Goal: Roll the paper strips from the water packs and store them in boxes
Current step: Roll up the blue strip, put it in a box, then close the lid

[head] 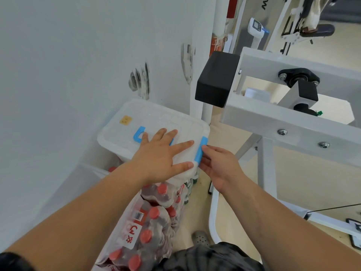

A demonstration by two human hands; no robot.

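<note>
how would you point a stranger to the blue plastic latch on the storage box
Against the white wall, a translucent white plastic box sits on shrink-wrapped packs of red-capped bottles. The blue plastic latch runs down the lid's right end, where the right hand touches it. Unlike the blue handle, it sits on the edge, not on top.

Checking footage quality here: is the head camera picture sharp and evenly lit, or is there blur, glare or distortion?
Head view: soft, even light, no hard shadows or glare; the white box lid looks washed out; wide-angle distortion stretches the left forearm toward the bottom corner; the left hand and blue latch are reasonably sharp.
</note>
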